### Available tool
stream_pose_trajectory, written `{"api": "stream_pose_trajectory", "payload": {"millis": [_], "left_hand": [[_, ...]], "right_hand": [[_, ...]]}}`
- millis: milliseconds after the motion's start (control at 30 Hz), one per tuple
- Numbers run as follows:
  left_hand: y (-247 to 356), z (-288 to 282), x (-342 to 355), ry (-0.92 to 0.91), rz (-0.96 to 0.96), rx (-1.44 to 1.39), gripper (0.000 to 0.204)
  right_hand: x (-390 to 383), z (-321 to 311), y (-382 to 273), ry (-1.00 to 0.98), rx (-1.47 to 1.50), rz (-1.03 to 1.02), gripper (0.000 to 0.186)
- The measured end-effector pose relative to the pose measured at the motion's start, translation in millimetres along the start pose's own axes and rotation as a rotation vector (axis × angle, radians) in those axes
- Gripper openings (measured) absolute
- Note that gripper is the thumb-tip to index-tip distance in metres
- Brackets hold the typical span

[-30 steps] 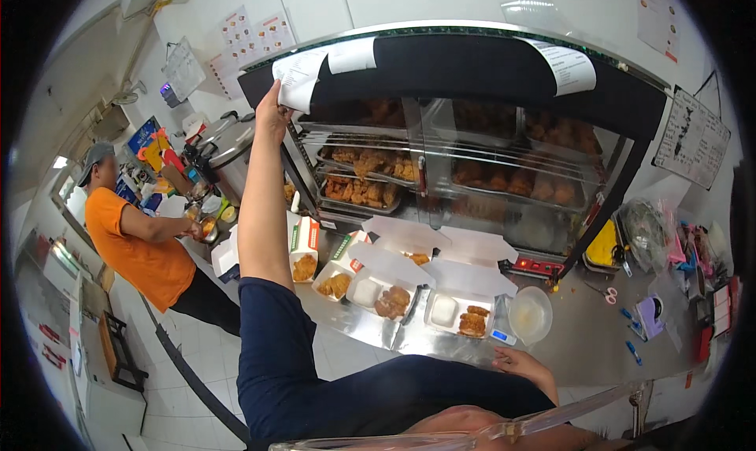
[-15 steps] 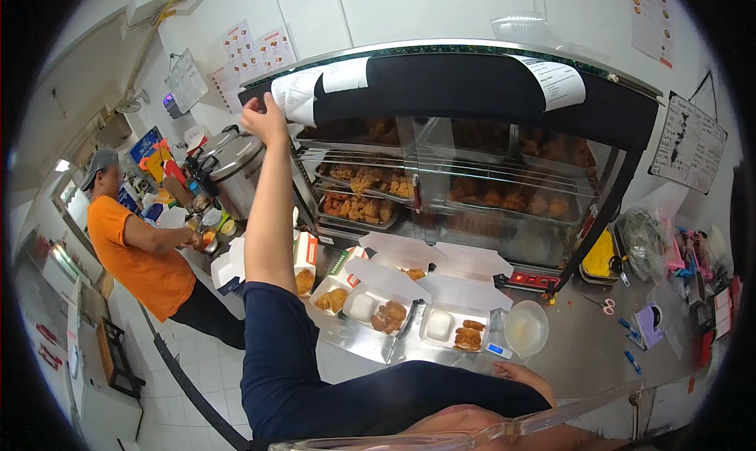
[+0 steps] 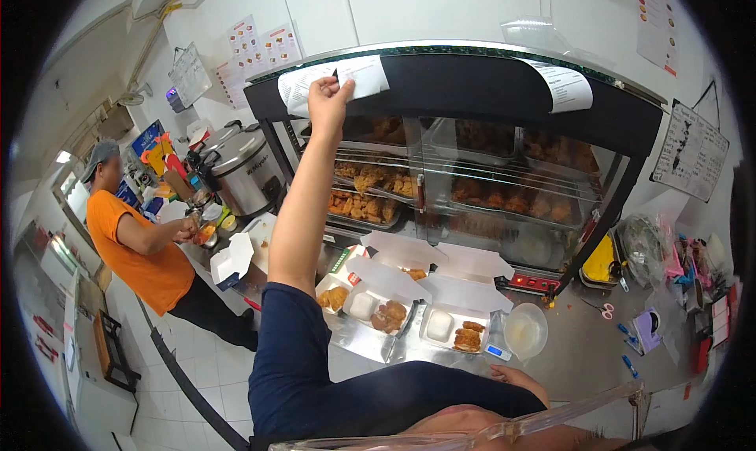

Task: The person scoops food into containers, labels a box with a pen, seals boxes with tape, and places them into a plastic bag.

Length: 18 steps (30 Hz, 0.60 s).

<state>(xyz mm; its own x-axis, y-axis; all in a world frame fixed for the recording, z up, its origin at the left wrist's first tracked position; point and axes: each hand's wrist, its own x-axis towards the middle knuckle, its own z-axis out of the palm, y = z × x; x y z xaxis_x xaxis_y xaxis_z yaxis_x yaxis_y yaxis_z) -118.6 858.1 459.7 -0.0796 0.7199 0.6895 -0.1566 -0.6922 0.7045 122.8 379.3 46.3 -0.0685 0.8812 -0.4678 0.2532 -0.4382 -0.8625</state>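
Observation:
My left hand (image 3: 329, 103) is raised to the dark top panel of the glass food warmer (image 3: 441, 89), its fingers pinched at the edge of a white paper slip (image 3: 367, 76). Another printed slip (image 3: 298, 85) hangs just left of it, partly behind my fingers. Low on the right, my right hand (image 3: 516, 378) rests by the counter's front edge, partly hidden by my sleeve. Its visible fingers are stretched out, with nothing seen in them. Closest to it are a small scale-like device with a blue display (image 3: 496, 352) and a round translucent tub (image 3: 525, 330).
Open boxes of rice and fried chicken (image 3: 378, 309) line the counter before the warmer. A third slip (image 3: 563, 85) hangs on the right. Scissors (image 3: 603, 308) and blue pens lie right. A large cooker (image 3: 242, 171) stands left, near a person in orange (image 3: 142, 246).
My left hand has moved right, from the left slip's edge to the second slip, which now sits tilted. The left slip's hanging end has shifted. My right hand stays nearly still.

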Motion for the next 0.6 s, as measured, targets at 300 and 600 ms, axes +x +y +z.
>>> {"api": "stream_pose_trajectory", "payload": {"millis": [300, 600], "left_hand": [[9, -20, -173, -0.212, -0.033, -0.238, 0.043], [24, -51, -270, -0.320, -0.056, -0.247, 0.048]], "right_hand": [[33, 20, 20, 0.390, -0.392, 0.125, 0.052], [123, 33, 47, 0.424, 0.221, 0.241, 0.046]]}}
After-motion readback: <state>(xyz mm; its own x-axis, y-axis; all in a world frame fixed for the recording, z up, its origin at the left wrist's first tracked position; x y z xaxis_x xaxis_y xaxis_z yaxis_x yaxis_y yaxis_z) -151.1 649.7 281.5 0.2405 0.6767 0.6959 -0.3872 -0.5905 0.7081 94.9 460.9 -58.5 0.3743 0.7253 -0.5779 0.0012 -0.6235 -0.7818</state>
